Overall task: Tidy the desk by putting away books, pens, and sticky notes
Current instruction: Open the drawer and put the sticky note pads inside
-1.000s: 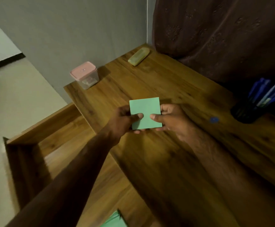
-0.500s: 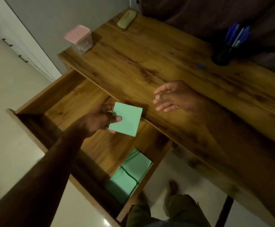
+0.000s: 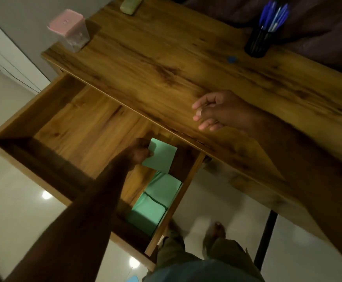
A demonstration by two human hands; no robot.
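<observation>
My left hand pinches a green sticky-note pad by its left edge, low inside the open wooden drawer. Two more green pads lie side by side in the drawer's near right corner, just below the held one. Over the wooden desk top, my right hand hovers with loosely curled fingers and holds nothing. A black pen cup full of blue pens stands at the desk's far right.
A clear box with a pink lid sits on the desk's far left corner, a pale green case behind it. A small blue cap lies near the pen cup. My legs and feet are below the desk.
My left hand has carried the green pad down and right, deeper into the drawer toward the other pads. My right hand has curled its fingers a little. The view tilted further down.
</observation>
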